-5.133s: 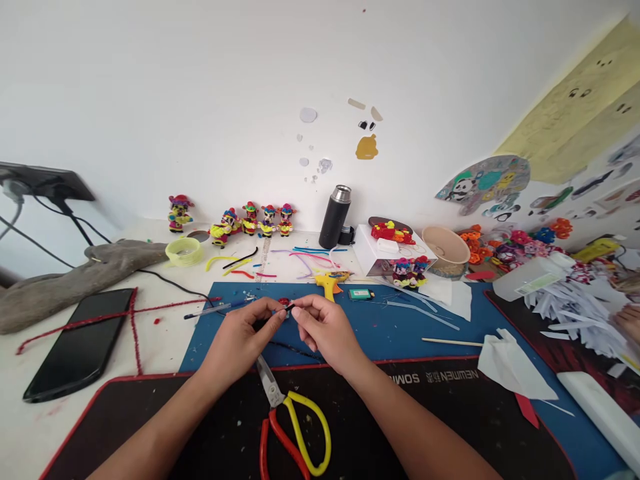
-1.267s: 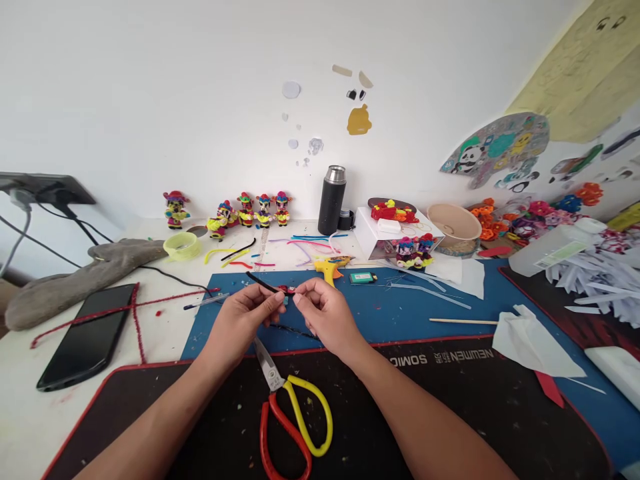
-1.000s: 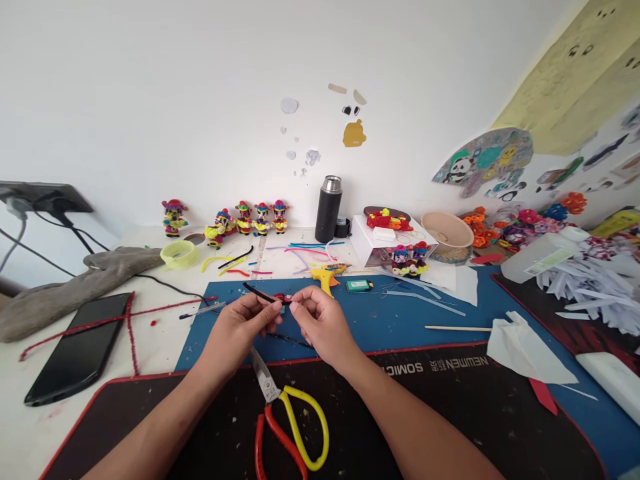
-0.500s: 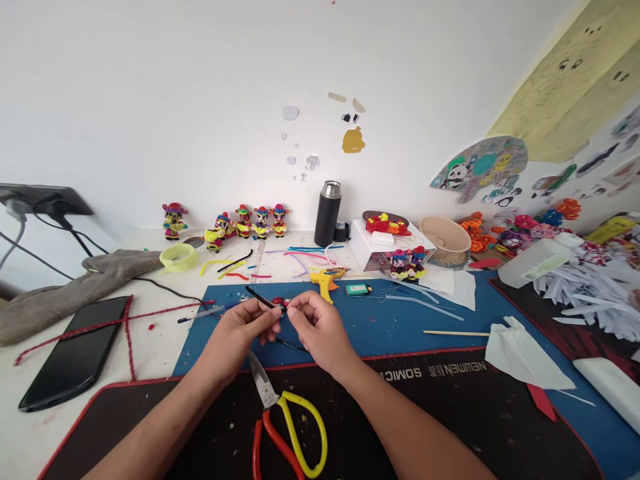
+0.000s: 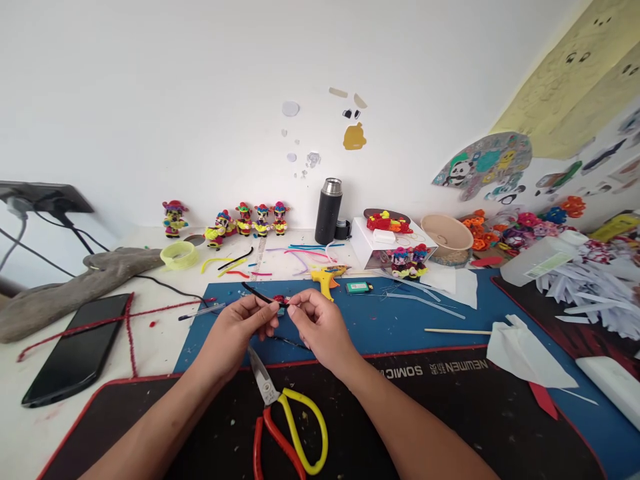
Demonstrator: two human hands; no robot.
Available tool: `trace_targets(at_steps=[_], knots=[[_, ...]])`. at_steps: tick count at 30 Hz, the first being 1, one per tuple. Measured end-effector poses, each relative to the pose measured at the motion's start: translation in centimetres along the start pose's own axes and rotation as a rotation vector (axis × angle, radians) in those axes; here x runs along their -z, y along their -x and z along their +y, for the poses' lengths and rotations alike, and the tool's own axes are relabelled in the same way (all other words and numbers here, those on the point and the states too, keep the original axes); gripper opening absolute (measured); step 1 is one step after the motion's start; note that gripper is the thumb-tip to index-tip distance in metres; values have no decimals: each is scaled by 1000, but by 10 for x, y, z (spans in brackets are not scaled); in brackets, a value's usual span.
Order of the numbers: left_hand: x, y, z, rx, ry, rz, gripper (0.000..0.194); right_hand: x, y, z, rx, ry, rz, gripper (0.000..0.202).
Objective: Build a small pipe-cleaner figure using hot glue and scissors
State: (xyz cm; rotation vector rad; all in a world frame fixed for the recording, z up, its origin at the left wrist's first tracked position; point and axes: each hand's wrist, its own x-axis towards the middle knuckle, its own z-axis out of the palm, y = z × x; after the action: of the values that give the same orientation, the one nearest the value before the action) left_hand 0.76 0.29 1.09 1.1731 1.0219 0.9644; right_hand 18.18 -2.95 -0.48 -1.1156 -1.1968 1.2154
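A black pipe cleaner (image 5: 256, 292) is stretched between my two hands over the blue mat. My left hand (image 5: 245, 323) pinches it between thumb and fingertips, its free end pointing up and left. At the other end, my right hand (image 5: 320, 327) holds the pipe cleaner in a closed pinch. Just behind my fingertips is a small red piece (image 5: 280, 299), partly hidden. Scissors (image 5: 267, 393) with one red and one yellow handle lie below my hands, blades toward my left wrist. Another thin dark strip (image 5: 290, 343) rests on the mat under my hands.
Beyond my hands lie a yellow glue gun (image 5: 326, 280) and loose coloured pipe cleaners (image 5: 235, 263). Several small figures (image 5: 261, 220) and a black flask (image 5: 329, 212) stand by the wall. A phone (image 5: 75, 353) is at left; a wooden stick (image 5: 457, 331) and tissue (image 5: 525, 353) are at right.
My fingertips have shifted slightly, and the black pipe cleaner between them now lies straighter. Both hands keep their pinch. The whole view has moved a little.
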Motion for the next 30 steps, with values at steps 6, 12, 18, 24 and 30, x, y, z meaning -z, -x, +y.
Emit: trace_targets(at_steps=[6, 12, 18, 24, 30], knots=[[-1, 0, 0, -9, -37, -5, 42, 1, 0, 0, -6, 8, 11, 26], [-1, 1, -2, 19, 3, -4, 40, 1, 1, -2, 5, 3, 5, 23], [-3, 1, -1, 42, 27, -7, 40, 2, 1, -7, 4, 30, -5, 24], [-3, 0, -1, 48, 60, -8, 39, 3, 1, -7, 3, 36, -11, 26], [-2, 0, -2, 51, 87, -12, 39, 3, 1, -6, 8, 36, -13, 23]])
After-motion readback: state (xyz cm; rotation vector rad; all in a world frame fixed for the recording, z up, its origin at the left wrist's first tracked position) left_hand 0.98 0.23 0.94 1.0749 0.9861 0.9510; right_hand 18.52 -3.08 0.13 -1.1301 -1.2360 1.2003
